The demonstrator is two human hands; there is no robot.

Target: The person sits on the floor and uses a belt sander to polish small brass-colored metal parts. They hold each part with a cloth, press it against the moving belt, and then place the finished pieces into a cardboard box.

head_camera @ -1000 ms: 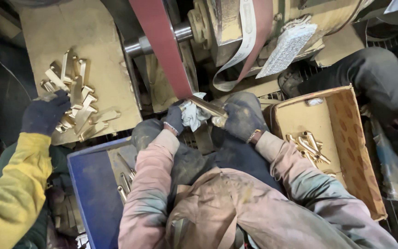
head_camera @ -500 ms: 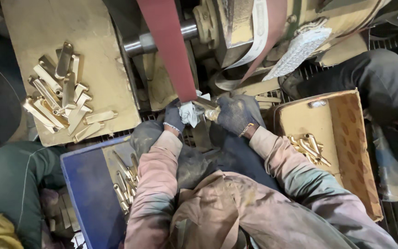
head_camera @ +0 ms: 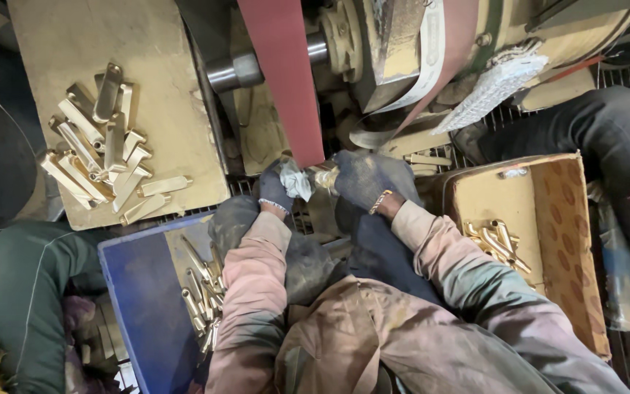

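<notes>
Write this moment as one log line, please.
left hand: grips rag | right hand: presses brass piece at red belt | cardboard box: beside right arm

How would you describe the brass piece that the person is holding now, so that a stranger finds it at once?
Find the red sanding belt running down the middle. At its lower end, the gloved left hand and right hand meet around one brass piece. It alone is held; the other pieces lie in piles.

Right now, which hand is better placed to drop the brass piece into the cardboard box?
Probably the right hand. It grips the brass piece and lies on the side of the cardboard box. The left hand holds a rag, farther away.
</notes>
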